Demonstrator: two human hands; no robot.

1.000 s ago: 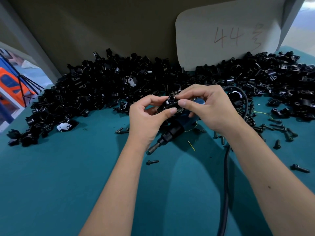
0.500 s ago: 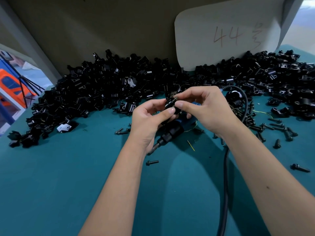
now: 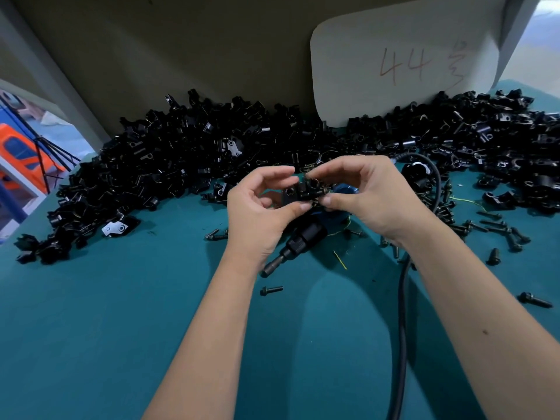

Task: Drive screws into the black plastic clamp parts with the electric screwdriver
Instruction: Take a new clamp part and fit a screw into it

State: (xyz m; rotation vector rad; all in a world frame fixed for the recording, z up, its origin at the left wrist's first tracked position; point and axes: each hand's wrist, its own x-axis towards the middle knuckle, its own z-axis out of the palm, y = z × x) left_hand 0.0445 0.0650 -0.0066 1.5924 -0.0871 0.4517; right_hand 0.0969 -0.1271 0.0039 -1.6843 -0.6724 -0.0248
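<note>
Green table (image 3: 91, 344), with a heap of black clamp parts (image 3: 169, 165) along the back wall. The electric screwdriver (image 3: 300, 241) lies idle on the table beneath the hands, cable (image 3: 403, 313) trailing toward the viewer. Left hand (image 3: 257, 213) and right hand (image 3: 366, 195) both pinch one clamp part (image 3: 298, 192), raised above the tool. Loose screws (image 3: 497, 231) lie to the right. Step, by appearance: fitting pieces by hand. Next: seat a screw, then take up the screwdriver.
</note>
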